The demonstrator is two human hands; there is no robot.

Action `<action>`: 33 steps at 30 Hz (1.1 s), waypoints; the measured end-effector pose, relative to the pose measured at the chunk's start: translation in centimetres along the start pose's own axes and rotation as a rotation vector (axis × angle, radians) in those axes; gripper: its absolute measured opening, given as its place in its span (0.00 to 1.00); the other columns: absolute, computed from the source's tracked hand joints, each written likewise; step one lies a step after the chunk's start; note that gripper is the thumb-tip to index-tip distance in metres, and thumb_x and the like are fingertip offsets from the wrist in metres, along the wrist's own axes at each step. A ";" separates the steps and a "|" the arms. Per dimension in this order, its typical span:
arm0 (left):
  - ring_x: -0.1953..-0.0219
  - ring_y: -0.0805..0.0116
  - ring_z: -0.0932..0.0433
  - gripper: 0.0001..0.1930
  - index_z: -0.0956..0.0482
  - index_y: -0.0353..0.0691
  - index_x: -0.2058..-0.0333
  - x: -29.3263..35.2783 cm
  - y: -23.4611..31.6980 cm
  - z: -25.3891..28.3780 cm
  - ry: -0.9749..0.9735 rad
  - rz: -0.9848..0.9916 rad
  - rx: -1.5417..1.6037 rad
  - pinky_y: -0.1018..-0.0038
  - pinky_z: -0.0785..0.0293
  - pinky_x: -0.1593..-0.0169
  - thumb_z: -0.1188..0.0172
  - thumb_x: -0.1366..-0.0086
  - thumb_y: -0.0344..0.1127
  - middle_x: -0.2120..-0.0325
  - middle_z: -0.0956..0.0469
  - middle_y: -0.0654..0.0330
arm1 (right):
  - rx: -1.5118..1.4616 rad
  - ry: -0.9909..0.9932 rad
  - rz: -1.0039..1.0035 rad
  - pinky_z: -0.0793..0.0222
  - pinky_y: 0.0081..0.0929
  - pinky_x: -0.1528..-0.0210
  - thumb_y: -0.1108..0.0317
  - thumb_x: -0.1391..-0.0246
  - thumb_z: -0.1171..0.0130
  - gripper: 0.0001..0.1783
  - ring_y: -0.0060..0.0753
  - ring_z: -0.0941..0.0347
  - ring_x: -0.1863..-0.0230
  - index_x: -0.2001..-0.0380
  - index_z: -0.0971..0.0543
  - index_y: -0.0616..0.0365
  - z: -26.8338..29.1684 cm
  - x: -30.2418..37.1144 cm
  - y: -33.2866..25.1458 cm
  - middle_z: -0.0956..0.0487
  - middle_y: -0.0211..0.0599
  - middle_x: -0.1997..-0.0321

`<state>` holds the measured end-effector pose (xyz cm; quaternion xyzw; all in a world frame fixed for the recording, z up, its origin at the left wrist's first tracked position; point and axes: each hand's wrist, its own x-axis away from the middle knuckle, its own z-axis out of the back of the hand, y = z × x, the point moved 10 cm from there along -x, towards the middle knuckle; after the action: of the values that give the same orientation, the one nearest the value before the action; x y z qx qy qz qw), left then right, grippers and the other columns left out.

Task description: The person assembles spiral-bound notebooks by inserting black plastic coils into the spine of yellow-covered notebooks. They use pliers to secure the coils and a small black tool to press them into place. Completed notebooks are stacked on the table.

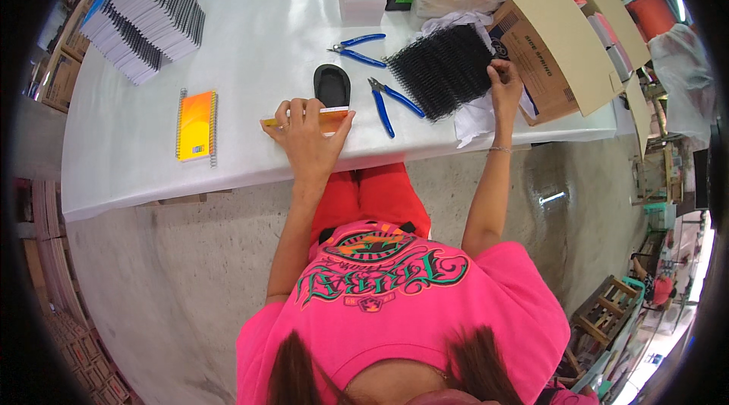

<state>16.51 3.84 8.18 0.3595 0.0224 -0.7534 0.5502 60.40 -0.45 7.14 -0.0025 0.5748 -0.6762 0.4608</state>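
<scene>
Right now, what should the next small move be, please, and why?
From the dense pile of black spiral coils, the right hand might draw just one: it is at the pile's right edge, while the left hand holds an orange-and-yellow notepad.

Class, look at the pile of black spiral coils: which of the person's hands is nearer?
Right. The right hand is at the right edge of the coil pile; the left hand is farther off to its left, holding a small orange notebook.
</scene>
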 end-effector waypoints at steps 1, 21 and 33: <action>0.47 0.56 0.36 0.24 0.23 0.44 0.65 0.0 -0.2 -0.2 -0.017 0.007 0.008 0.39 0.47 0.44 0.29 0.50 0.57 0.60 0.29 0.62 | 0.070 0.047 -0.018 0.29 0.26 0.60 0.75 0.49 0.34 0.09 0.27 0.26 0.67 0.62 0.20 0.59 0.6 0.2 0.2 0.19 0.33 0.65; 0.48 0.55 0.35 0.22 0.23 0.45 0.65 0.0 0.1 -0.1 -0.031 -0.017 -0.013 0.44 0.43 0.46 0.30 0.51 0.53 0.61 0.29 0.61 | 0.738 -0.114 0.010 0.47 0.56 0.46 0.54 0.45 0.37 0.14 0.39 0.30 0.47 0.57 0.19 0.44 -2.1 0.4 1.4 0.23 0.30 0.56; 0.49 0.57 0.35 0.21 0.23 0.48 0.65 0.5 0.2 0.4 0.006 -0.013 0.001 0.47 0.43 0.47 0.30 0.51 0.53 0.62 0.29 0.63 | 0.781 -0.036 0.002 0.50 0.61 0.43 0.61 0.43 0.40 0.07 0.43 0.30 0.46 0.62 0.20 0.46 -2.7 0.6 1.5 0.23 0.36 0.56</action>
<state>16.42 3.13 8.26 0.3617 0.0258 -0.7559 0.5451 59.58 1.41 4.76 0.1618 0.2661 -0.8434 0.4379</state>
